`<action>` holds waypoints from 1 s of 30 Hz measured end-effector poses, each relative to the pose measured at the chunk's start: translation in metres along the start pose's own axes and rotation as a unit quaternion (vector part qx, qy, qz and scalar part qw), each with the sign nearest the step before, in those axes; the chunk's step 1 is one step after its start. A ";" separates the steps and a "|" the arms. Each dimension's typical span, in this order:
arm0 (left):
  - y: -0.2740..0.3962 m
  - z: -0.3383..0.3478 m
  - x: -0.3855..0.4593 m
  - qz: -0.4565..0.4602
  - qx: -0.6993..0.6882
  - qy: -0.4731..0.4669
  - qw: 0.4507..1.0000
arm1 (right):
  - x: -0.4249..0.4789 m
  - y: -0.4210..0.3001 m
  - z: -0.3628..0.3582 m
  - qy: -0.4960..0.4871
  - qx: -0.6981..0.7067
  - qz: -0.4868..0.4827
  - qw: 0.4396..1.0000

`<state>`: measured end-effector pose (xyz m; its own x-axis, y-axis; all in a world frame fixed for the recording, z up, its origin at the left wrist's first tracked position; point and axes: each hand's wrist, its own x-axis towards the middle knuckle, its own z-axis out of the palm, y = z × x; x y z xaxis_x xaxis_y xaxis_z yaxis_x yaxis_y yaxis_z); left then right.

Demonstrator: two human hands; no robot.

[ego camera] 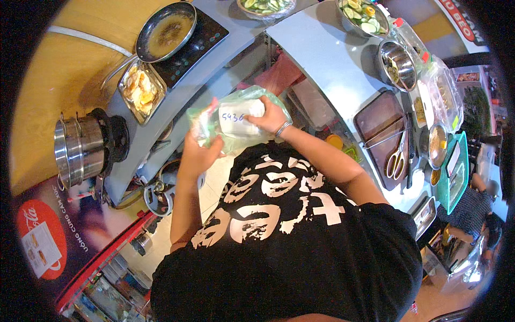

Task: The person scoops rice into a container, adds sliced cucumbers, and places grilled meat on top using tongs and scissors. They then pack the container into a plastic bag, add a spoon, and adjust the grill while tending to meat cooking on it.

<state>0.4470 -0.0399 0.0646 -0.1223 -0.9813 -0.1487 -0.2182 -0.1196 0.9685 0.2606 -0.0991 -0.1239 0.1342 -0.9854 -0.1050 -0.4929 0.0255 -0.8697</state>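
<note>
A pale green plastic bag (249, 96) is held up in front of my chest, between my two hands. Inside or against it is a white package (237, 120) that bears handwriting; which of the two I cannot tell. My right hand (270, 116) grips this package at its right end, thumb across its face. On the other side my left hand (204, 151) has hold of the bag's left part, where something whitish and red shows, blurred. The fingers behind the bag are partly hidden.
A frying pan (167, 32) rests on an induction hob (209, 40), beside a metal tray of fried eggs (141, 94). Steel pots (80, 149) stand left. To the right are scissors (396, 163), a knife (410, 153), a brown cutting board (380, 120) and bowls. A person (466, 213) is at far right.
</note>
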 end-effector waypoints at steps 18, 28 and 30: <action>-0.019 -0.038 0.044 0.183 0.089 -0.095 0.975 | 0.026 -0.038 -0.019 -0.063 -0.286 0.036 0.955; 0.037 -0.029 0.102 0.162 -0.018 -0.108 0.981 | -0.026 -0.122 -0.179 0.045 -0.502 0.039 0.863; 0.069 -0.004 0.118 0.182 -0.048 -0.143 0.972 | -0.049 -0.154 -0.216 0.069 -0.540 0.071 0.836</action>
<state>0.4212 -0.1641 0.1142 -0.4423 -0.8804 0.1709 -0.0211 0.2007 0.9794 0.1440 -0.0906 0.1192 -0.0560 -0.9973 -0.0483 -0.9940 0.0511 0.0963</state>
